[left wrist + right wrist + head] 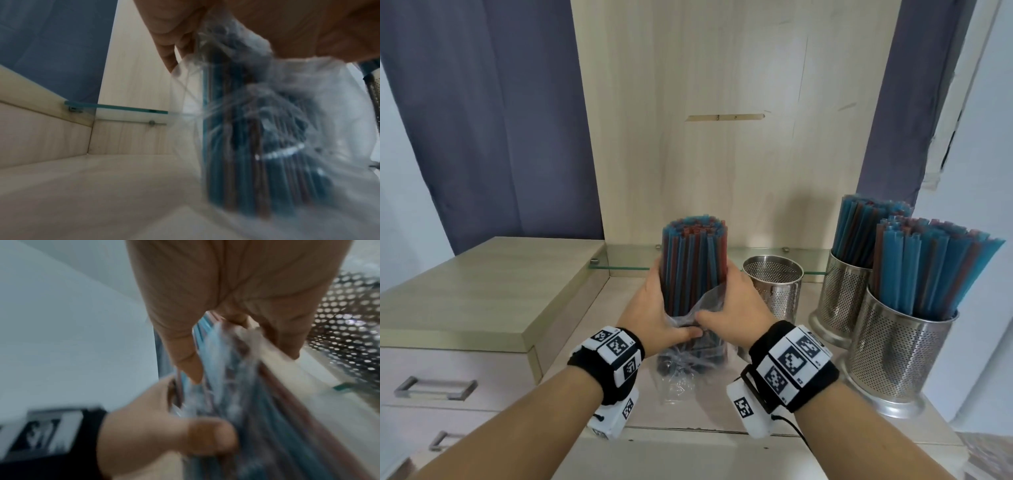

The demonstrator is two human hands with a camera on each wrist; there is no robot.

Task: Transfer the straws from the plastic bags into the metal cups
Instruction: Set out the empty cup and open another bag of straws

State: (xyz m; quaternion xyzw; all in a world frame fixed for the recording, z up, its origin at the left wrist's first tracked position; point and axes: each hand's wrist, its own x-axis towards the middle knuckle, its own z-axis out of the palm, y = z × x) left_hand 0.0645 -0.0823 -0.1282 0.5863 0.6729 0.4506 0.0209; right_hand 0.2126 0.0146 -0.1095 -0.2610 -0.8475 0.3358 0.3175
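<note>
Clear plastic bunches under both thumbs: left hand point(654, 308) wraps the straws point(693, 263), fingers curled round the bundle; right hand point(732, 305) pinches the bag point(681, 363) & peels it down. Bundle stands upright at centre, top half bare, bottom in the bag. Step: unbagging, prob. Next: strip the bag off w/o spilling, then drop the bundle into the empty cup point(774, 284) just right. Two full cups point(893, 349) sit far right.
</note>
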